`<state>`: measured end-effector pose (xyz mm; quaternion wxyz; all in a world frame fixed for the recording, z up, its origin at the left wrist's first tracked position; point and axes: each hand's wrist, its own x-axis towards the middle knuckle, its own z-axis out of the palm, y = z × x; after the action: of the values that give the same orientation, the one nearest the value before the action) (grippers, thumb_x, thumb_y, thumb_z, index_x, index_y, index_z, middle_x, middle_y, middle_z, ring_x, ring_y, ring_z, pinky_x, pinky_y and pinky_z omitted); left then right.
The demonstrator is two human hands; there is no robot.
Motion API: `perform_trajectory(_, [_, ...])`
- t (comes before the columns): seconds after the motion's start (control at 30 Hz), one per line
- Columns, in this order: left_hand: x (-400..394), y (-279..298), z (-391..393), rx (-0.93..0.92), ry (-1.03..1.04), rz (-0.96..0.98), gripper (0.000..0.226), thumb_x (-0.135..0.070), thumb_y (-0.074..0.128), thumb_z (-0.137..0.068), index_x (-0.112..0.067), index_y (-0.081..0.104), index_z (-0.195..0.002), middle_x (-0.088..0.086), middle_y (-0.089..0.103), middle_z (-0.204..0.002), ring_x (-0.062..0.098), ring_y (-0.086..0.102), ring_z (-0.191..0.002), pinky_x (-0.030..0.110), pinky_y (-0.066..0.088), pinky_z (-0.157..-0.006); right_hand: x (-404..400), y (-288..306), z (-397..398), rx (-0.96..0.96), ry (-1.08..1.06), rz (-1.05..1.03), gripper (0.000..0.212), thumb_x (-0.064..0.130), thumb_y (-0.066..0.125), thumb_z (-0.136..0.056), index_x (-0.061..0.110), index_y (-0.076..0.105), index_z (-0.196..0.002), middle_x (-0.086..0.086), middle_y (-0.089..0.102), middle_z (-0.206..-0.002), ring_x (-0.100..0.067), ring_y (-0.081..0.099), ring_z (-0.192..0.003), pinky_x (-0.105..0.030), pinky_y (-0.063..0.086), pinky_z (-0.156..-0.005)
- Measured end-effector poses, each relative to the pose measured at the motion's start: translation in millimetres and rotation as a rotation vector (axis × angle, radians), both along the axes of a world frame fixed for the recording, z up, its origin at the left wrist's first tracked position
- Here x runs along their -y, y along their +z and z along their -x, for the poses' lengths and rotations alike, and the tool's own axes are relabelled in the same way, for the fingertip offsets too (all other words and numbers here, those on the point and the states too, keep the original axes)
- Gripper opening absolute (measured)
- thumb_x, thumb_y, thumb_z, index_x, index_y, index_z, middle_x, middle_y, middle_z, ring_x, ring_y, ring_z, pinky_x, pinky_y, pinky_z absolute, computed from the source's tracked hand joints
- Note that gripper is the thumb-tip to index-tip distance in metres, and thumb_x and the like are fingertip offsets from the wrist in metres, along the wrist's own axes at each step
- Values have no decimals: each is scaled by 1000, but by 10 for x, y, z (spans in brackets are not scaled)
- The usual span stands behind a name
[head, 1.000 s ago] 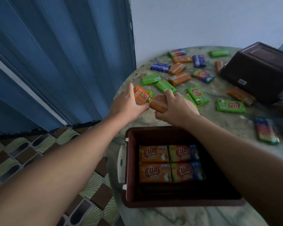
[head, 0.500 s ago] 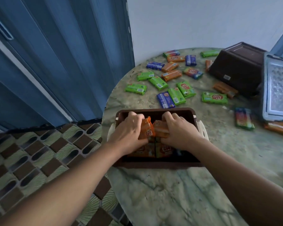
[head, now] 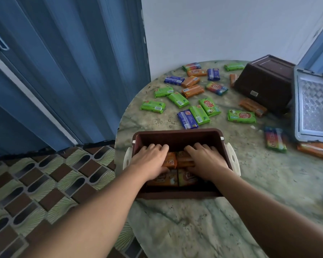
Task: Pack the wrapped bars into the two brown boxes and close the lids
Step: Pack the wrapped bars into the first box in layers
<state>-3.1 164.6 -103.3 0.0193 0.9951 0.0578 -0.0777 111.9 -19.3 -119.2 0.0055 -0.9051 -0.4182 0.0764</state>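
Your way into the near brown box (head: 177,132) lay open from above, its far half bare. Beyond its far wall, scattered wrapped bars (head: 198,114) crowded the table (head: 194,226). To the far right, the second brown box (head: 265,84) and a grey lid (head: 313,107) blocked passage; the near table lay free.
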Motion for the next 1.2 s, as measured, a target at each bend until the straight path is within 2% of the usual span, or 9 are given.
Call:
perform_trajectory(0.07, [43,-76,-1,-1,-6,0,54,-40,71,-93,-18,41,-132,6,53,-127,28,51,-116,43,44,-97,-3,-5,-6,2,-1,6,61,44,68,-88,34,43,-143,-2,53,-129,-29,54,-120,-46,42,-100])
perform_trajectory(0.17, [82,-189,11,9,17,68,42,-19,61,-98,-20,40,-136,7,45,-133,30,47,-117,44,43,-96,-6,-13,-22,-5,-7,8,66,47,67,-88,36,41,-148,0,52,-134,-28,51,-123,-45,42,-102])
perform_trajectory(0.27, [67,-229,-14,72,19,76,35,-31,51,-104,-23,47,-138,5,46,-135,31,47,-117,46,44,-95,-21,1,-26,-8,-21,18,65,48,66,-87,38,43,-148,1,54,-134,-27,50,-124,-44,40,-102])
perform_trajectory(0.47, [59,-271,-37,262,54,78,35,-38,40,-109,-26,54,-138,3,58,-122,29,55,-102,43,46,-77,-23,8,-7,-13,-42,17,67,51,67,-83,39,46,-145,1,56,-131,-26,52,-120,-43,42,-100])
perform_trajectory(0.63, [1,-260,-62,154,131,216,43,-42,30,-111,-37,41,-152,1,56,-128,28,51,-110,44,44,-83,-9,22,3,-9,-44,16,70,49,72,-80,39,47,-145,2,52,-132,-25,49,-121,-42,41,-103])
perform_trajectory(0.73, [-9,-253,-79,109,137,237,43,-41,30,-111,-39,40,-152,0,55,-130,28,50,-114,45,43,-87,-1,24,5,-16,-45,16,71,48,74,-79,38,47,-144,2,51,-132,-25,48,-121,-41,40,-103])
perform_trajectory(0.97, [5,-219,-87,133,111,205,41,-38,30,-111,-38,42,-150,-2,58,-130,27,51,-116,46,44,-89,-4,33,6,-38,-62,8,70,49,71,-76,35,48,-140,0,48,-131,-26,45,-120,-41,39,-105])
perform_trajectory(1.07, [3,-267,-57,168,109,164,46,-25,40,-109,-41,40,-152,-1,52,-126,26,48,-112,44,43,-89,-2,44,24,-47,-68,7,65,46,70,-78,34,48,-139,-1,45,-130,-27,46,-118,-41,40,-103])
perform_trajectory(1.2, [14,-277,-46,237,145,131,45,-21,52,-102,-30,47,-146,1,54,-131,26,51,-117,43,44,-96,1,65,25,-66,-74,-4,62,45,67,-80,35,50,-139,0,44,-130,-27,47,-117,-40,42,-102])
